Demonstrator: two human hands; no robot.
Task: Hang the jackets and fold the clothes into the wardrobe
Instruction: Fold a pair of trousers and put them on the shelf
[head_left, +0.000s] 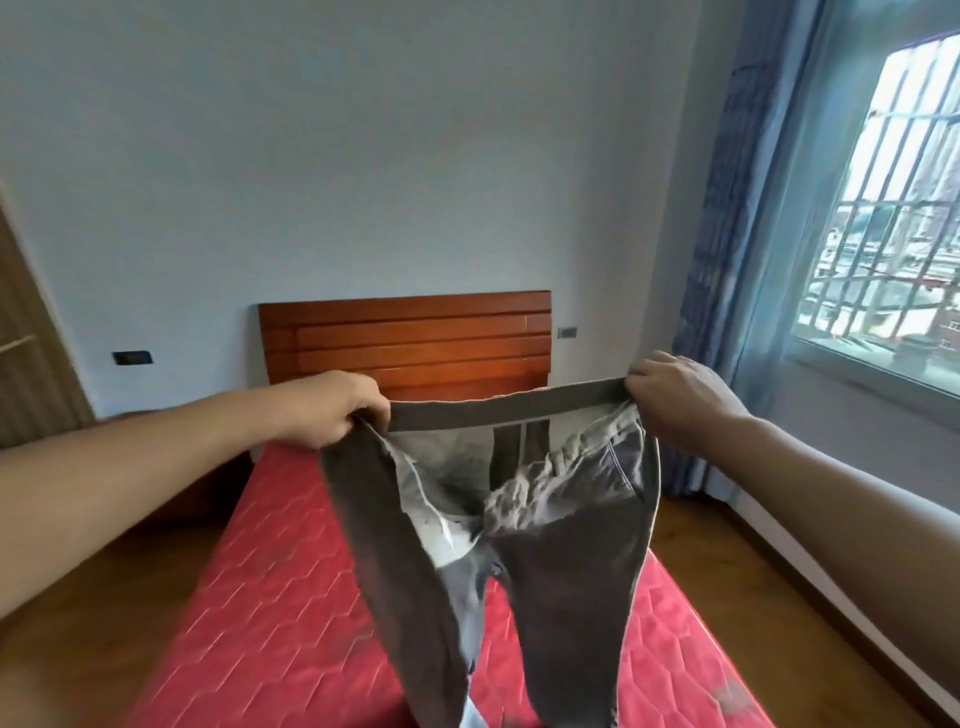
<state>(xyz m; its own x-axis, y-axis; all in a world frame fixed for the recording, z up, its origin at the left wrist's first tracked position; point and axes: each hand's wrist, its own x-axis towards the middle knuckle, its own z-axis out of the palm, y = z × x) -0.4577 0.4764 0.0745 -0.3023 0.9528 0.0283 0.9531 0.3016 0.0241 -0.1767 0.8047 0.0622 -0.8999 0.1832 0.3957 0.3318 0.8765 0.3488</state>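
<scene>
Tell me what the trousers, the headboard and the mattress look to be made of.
The grey trousers look like woven cotton, perhaps twill or denim, matte: they hang limp, with stitched seams and paler pocket lining. The headboard seems lacquered reddish-brown wood or veneer: its horizontal slats shine. The mattress has a red fabric cover, slightly shiny, quilted in stitched hexagons.

Matt grey cloth trousers (561, 561), quilted red fabric mattress (270, 597), glossy slatted wooden headboard (415, 338).

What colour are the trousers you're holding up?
Dark grey trousers, with a paler grey inside at the open waist; seen in the head view.
</scene>
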